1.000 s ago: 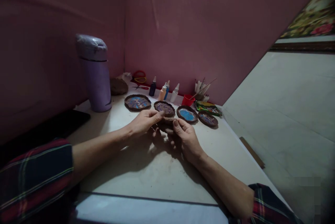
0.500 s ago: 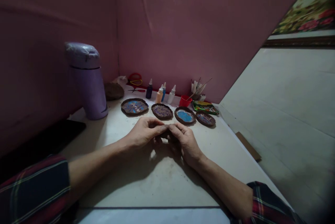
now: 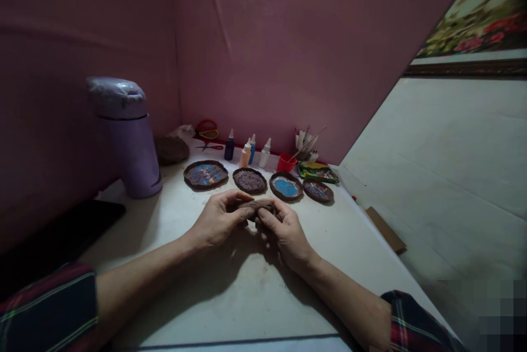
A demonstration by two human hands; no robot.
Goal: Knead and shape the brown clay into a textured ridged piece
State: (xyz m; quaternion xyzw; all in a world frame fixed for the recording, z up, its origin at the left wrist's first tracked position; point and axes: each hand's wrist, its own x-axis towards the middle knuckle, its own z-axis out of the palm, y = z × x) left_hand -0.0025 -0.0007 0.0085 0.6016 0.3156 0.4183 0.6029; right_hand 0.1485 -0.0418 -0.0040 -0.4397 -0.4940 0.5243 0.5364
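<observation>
A lump of brown clay (image 3: 258, 205) is held above the white table, between both hands. My left hand (image 3: 222, 219) grips its left side, thumb on top and fingers behind. On the right side, my right hand (image 3: 285, 227) pinches the same clay with its thumb pressed onto the near face. The undersides of the fingers are partly hidden. Just beyond the hands lie several flat brown clay dishes with painted insides: a wide one (image 3: 206, 175), a purple-speckled one (image 3: 250, 180), a blue one (image 3: 286, 186) and a small one (image 3: 318, 191).
Behind the dishes stand paint bottles (image 3: 244, 154), a red cup (image 3: 286, 163) with a brush, a holder of pens (image 3: 303, 140) and a green packet (image 3: 318, 172). At left are a purple tumbler (image 3: 130, 149), a larger clay lump (image 3: 172, 150), scissors (image 3: 212, 147) and a dark flat object (image 3: 69, 231).
The clay between my hands now shows its upper side, tilted into view. My right thumb has shifted down onto its near face. The whole view has moved slightly.
</observation>
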